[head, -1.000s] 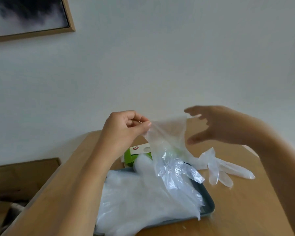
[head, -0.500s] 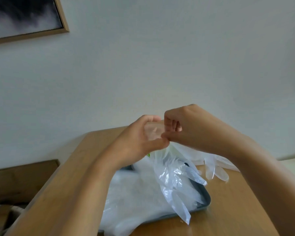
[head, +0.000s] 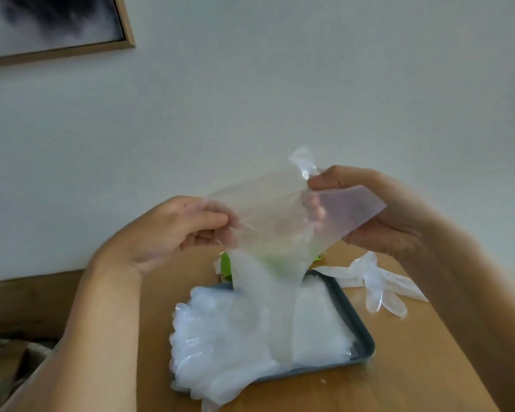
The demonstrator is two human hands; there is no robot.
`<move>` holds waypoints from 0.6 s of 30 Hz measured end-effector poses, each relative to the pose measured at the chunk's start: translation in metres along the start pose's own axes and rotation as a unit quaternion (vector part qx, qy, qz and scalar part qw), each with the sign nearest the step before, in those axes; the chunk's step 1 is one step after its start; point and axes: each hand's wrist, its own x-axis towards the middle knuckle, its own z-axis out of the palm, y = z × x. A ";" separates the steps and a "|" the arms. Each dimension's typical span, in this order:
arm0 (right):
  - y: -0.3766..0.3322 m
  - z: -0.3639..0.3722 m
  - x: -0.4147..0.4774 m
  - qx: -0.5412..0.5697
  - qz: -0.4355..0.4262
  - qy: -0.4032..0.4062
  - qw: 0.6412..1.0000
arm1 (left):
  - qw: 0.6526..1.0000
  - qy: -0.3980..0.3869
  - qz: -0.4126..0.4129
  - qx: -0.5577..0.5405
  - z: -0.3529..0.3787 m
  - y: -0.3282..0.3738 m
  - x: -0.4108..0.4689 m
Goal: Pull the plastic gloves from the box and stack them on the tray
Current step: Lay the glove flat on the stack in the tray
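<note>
Table (head: pixel 405 382), glove (head: pixel 274 215) in left hand (head: pixel 167 230), right hand (head: pixel 399 230)

Gloves pile (head: pixel 250 337) on the tray (head: pixel 359 331) — box (head: pixel 226 264) behind it, loose glove (head: pixel 375 281) to its right.

No readable txt; green box (head: pixel 226 264) mostly hidden behind held glove (head: pixel 268 221).
</note>
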 end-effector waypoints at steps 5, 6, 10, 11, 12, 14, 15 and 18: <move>0.035 0.001 0.012 -0.103 0.078 0.007 0.992 | 0.994 0.038 -0.081 0.062 -0.036 -0.021 -0.013; 0.043 -0.003 0.014 -0.147 0.092 0.007 0.985 | 0.990 0.034 -0.113 0.074 -0.037 -0.026 -0.011; 0.057 -0.021 0.021 -0.354 0.182 -0.074 0.915 | 0.963 -0.031 -0.219 0.150 -0.029 -0.046 0.003; 0.056 -0.024 0.022 -0.407 0.193 -0.089 0.888 | 0.960 -0.050 -0.225 0.162 -0.025 -0.054 0.008; 0.055 -0.028 0.023 -0.448 0.199 -0.096 0.866 | 0.956 -0.058 -0.225 0.178 -0.019 -0.059 0.012; 0.054 -0.037 0.027 -0.502 0.213 -0.093 0.833 | 0.946 -0.064 -0.221 0.227 -0.004 -0.070 0.022; 0.056 -0.043 0.029 -0.523 0.225 -0.089 0.818 | 0.942 -0.069 -0.223 0.242 0.003 -0.076 0.027; 0.067 -0.064 0.036 -0.582 0.271 -0.068 0.764 | 0.930 -0.104 -0.241 0.257 0.015 -0.094 0.037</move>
